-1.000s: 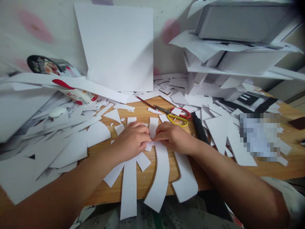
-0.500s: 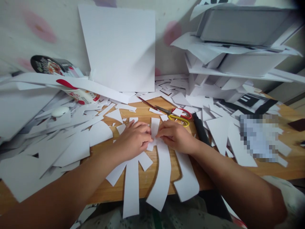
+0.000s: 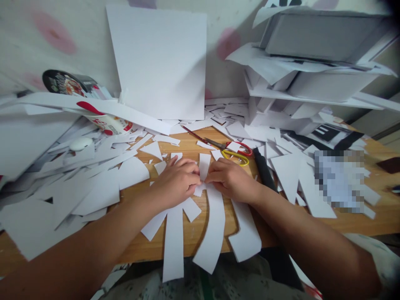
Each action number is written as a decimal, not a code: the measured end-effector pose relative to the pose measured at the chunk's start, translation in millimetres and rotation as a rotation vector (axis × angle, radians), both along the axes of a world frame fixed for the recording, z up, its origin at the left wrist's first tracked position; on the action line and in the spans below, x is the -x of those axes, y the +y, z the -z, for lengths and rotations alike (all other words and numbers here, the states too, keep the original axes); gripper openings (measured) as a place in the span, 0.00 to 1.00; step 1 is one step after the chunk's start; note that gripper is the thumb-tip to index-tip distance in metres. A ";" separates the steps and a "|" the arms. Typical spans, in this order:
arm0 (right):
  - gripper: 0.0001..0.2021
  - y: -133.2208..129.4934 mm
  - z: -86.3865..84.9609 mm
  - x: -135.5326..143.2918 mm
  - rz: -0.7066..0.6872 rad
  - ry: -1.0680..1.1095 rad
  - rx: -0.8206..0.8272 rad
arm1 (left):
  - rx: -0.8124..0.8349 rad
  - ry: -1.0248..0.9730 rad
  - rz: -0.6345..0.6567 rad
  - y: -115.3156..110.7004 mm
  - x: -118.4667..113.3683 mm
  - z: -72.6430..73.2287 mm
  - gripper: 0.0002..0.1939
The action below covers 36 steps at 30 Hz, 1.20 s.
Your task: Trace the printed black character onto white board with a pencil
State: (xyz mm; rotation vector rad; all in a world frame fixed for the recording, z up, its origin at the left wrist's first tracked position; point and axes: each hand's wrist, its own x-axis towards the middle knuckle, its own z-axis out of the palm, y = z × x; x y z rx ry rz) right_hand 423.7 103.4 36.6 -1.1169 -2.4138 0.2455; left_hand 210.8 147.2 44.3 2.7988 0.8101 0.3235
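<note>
My left hand and my right hand are close together over the wooden table, fingers curled and closed. Their fingertips pinch at the narrow middle of a cut white board piece, whose curved tail runs down past the table's front edge. A short upright part shows between the hands. Under and below my left hand lies another cut white piece with a long straight leg. Below my right wrist rests a hooked white piece. The exact grip of each fingertip is partly hidden.
Scissors with red and yellow handles lie beyond my right hand, beside a black roll. White offcuts are heaped on the left and right. A paper cup stands tilted at the left; a large white board leans on the wall.
Both hands stay at the same spot on the board piece with almost no finger movement. The whole view has shifted slightly; the cut pieces keep their places.
</note>
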 end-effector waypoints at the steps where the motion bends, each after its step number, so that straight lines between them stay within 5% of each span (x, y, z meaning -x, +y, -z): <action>1: 0.15 -0.1 -0.3 0.5 0.005 -0.014 0.002 | -0.001 -0.003 -0.003 -0.4 -0.1 -0.2 0.10; 26: 0.13 1.6 4.3 -3.7 -0.036 0.064 -0.032 | -0.148 -0.056 0.068 -2.2 2.5 1.7 0.13; 36: 0.12 2.2 -10.8 -21.4 -0.106 0.179 0.043 | -0.113 -0.111 0.083 1.8 4.1 6.8 0.12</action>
